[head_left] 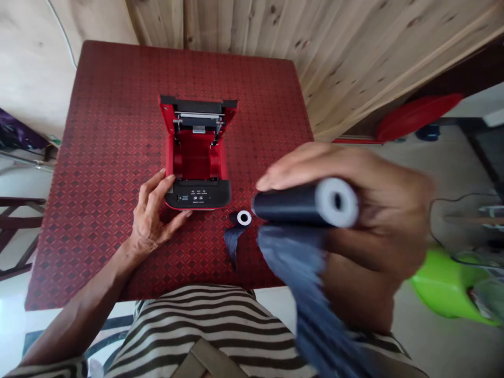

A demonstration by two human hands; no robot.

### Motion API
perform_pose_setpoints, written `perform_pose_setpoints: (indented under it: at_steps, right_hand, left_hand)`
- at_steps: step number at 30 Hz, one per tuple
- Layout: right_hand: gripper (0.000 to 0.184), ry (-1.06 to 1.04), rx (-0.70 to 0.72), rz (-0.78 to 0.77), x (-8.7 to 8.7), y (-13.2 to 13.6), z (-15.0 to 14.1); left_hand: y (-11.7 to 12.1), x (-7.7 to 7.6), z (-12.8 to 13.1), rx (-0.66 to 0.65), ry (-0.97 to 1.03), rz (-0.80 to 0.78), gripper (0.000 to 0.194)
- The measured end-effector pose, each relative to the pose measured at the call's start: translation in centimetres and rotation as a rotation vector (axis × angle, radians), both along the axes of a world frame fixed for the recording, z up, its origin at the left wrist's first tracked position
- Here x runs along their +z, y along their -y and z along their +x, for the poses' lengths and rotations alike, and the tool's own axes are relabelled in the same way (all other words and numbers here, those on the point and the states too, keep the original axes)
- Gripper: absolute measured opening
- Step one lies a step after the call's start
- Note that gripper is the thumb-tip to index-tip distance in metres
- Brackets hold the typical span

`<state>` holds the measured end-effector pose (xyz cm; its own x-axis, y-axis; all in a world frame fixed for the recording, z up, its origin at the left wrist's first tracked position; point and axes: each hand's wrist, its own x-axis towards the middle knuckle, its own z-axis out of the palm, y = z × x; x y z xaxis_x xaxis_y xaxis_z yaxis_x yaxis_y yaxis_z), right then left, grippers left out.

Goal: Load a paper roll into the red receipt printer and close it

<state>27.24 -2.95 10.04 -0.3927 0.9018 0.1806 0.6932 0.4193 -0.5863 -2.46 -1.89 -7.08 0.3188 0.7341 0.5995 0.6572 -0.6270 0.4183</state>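
Note:
A small red and black printer (197,155) stands on the red patterned table (102,147) with its lid swung up and its paper bay bare. My left hand (151,212) rests against its front left corner, fingers spread along the casing. My right hand (354,210) is raised close to the camera and closed round a dark roll (299,205) with a white core, from which a loose dark-blue strip (311,294) hangs down. A second small roll (242,218) with a white core lies on the table just in front of the printer, its own dark tail trailing toward me.
The table backs onto a wooden plank wall (354,47). A green plastic object (449,289) and a red one (417,113) sit on the floor at the right. Dark chair rails (19,220) show at the left. My striped clothing fills the bottom edge.

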Motion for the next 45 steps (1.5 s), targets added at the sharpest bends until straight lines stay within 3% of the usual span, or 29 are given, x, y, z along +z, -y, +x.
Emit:
perform_pose_setpoints:
  at_steps: [3, 6, 9, 14, 20, 28, 33, 36, 38, 41, 45]
  right_hand:
    - [0.026, -0.054, 0.159, 0.035, -1.8, -3.0, -2.4]
    - [0.028, 0.178, 0.187, 0.064, -4.4, -6.0, -5.2]
    - [0.029, 0.389, 0.186, 0.058, -5.9, -7.3, -7.2]
    - [0.031, 0.569, 0.178, 0.053, -6.4, -8.1, -8.7]
    - [0.029, 0.674, 0.221, -0.082, -6.4, -9.9, -9.2]
    - [0.031, 0.556, 0.214, -0.123, -6.6, -10.1, -8.3]
    - [0.034, 0.180, 0.237, -0.027, -5.3, -7.1, -5.5]
    - [0.040, 0.053, 0.270, 0.007, -5.6, -5.0, -4.6]
    - [0.038, 0.052, 0.252, 0.054, -6.7, -4.1, -4.6]
    - [0.025, 0.072, 0.227, 0.132, -8.3, -3.5, -5.1]
    - [0.020, 0.140, 0.207, 0.237, -8.8, -3.2, -5.5]
  left_hand:
    - [0.1, 0.1, 0.0, -0.005, 0.007, -0.017, 0.085]
    - [0.2, 0.1, 0.0, -0.031, 0.027, -0.037, 0.079]
    - [0.4, 0.0, 0.0, -0.023, 0.036, -0.050, 0.080]
    - [0.6, 0.0, 0.3, 0.014, 0.029, -0.088, 0.084]
    - [0.7, 0.1, 0.3, 0.000, 0.038, -0.103, 0.087]
    - [0.6, 0.2, 0.3, -0.017, 0.055, -0.078, 0.087]
    - [0.6, 0.2, -0.2, -0.061, 0.064, -0.119, 0.086]
    - [0.4, 0.4, -0.7, -0.108, 0.143, -0.189, 0.088]
    - [0.0, 1.1, -1.0, -0.093, 0.214, -0.235, 0.087]
    - [-1.6, 3.5, -1.2, -0.058, 0.262, -0.230, 0.080]
    - [-6.0, 7.2, -0.7, -0.063, 0.151, -0.085, 0.074]
